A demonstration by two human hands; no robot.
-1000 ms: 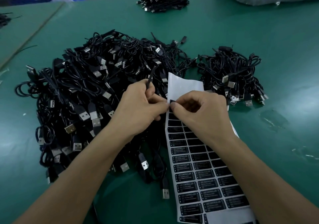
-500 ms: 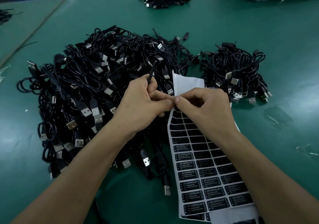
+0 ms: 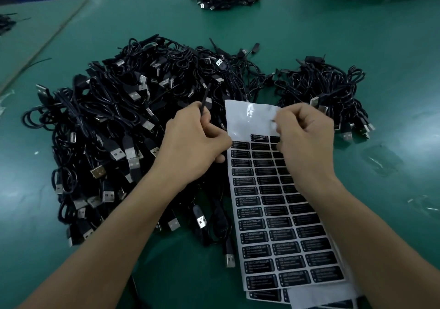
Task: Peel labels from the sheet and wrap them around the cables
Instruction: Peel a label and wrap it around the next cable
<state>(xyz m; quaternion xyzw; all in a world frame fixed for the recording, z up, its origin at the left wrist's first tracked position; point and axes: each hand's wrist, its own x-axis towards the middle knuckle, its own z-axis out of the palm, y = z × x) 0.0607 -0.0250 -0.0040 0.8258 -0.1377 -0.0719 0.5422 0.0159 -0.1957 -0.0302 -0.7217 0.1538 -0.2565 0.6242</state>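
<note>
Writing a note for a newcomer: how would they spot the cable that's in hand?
Find the big pile of black cables left of the sheet. At its right edge the left hand grips one cable. Unlike the rest, it sticks up out of the fist instead of lying in the tangle.

The black labels [image 3: 252, 212] on the white sheet [image 3: 247, 115] each carry a white heading, "LED CONTROLLER", which is clearest down the left column and in the lower rows. Under each heading run two or three smaller white lines of print, too fine and blurred to read.
</note>
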